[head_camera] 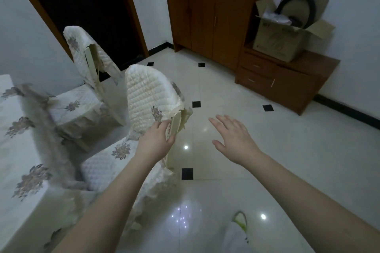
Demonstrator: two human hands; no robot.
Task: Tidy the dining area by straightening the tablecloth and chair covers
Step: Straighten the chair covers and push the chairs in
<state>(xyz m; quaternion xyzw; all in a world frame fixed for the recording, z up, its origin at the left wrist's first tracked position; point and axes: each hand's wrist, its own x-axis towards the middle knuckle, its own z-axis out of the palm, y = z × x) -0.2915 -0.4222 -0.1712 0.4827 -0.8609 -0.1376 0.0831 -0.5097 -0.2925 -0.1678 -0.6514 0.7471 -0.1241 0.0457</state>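
Head view: two covered chairs beside the table (18,150). My left hand (156,141) grips the nearer chair cover (148,96); my right hand (234,139) hovers spread, empty. A cardboard box (275,41) holds a black hoop.

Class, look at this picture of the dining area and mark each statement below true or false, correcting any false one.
1. The left hand grips the near chair's back. True.
2. The right hand holds the chair cover. False: it is open, in the air, touching nothing.
3. The far chair's cover fully hides its frame. False: the frame shows at the back.
4. An open cardboard box sits on the low drawer unit. True.
5. The floor is carpeted. False: it is glossy tile.
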